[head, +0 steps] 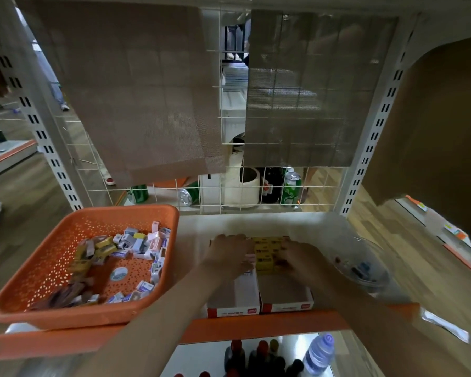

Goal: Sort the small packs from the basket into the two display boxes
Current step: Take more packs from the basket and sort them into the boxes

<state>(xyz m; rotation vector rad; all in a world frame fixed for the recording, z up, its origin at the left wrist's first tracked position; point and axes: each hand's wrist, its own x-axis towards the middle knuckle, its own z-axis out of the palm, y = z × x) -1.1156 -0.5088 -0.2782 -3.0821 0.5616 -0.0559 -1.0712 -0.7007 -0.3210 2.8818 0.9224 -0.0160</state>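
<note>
basket (93, 213): loose packs (136, 246); right box (286, 306): yellow packs (267, 248); left hand (229, 254), right hand (302, 257) grip unclear

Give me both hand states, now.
Left hand: over the left display box, grip cannot be told.
Right hand: touching the yellow packs, grip cannot be told.

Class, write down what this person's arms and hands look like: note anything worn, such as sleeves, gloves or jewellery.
The left forearm and right forearm are bare to the frame's edge: no sleeves in view. The left hand and right hand wear no gloves. No watch, bracelet or ring shows, though motion blur could hide something small.
</note>
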